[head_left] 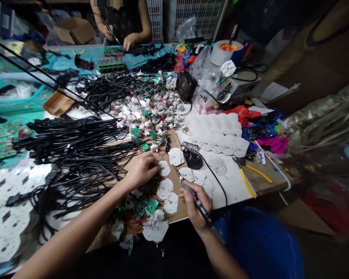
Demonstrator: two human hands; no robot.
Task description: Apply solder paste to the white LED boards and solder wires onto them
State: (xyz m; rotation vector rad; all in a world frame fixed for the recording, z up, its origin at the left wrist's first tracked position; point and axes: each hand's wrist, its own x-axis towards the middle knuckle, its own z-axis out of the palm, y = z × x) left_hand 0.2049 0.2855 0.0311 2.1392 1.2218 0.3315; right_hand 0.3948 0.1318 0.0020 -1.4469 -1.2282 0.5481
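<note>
My right hand [196, 201] is closed round the handle of a soldering iron [198, 204], its tip pointing up and left over several white octagonal boards [164, 188]. My left hand [142, 169] is closed beside a white board [164, 168]; what its fingers hold, if anything, is hidden. Just beyond it lie small green circuit boards [144, 147] with thin wires. A coiled soldering iron stand [192, 155] sits right of the boards. Near my body, more green boards [152, 206] and white parts with red wires lie at the table edge.
Bundles of black cables [84, 155] cover the left. A heap of white parts [151, 112], a small fan [186, 84] and white perforated sheets [218, 133] lie beyond. Yellow-handled pliers [247, 180] rest right. A co-worker [122, 23] sits across, holding a tool. A blue bin liner [256, 240] stands below right.
</note>
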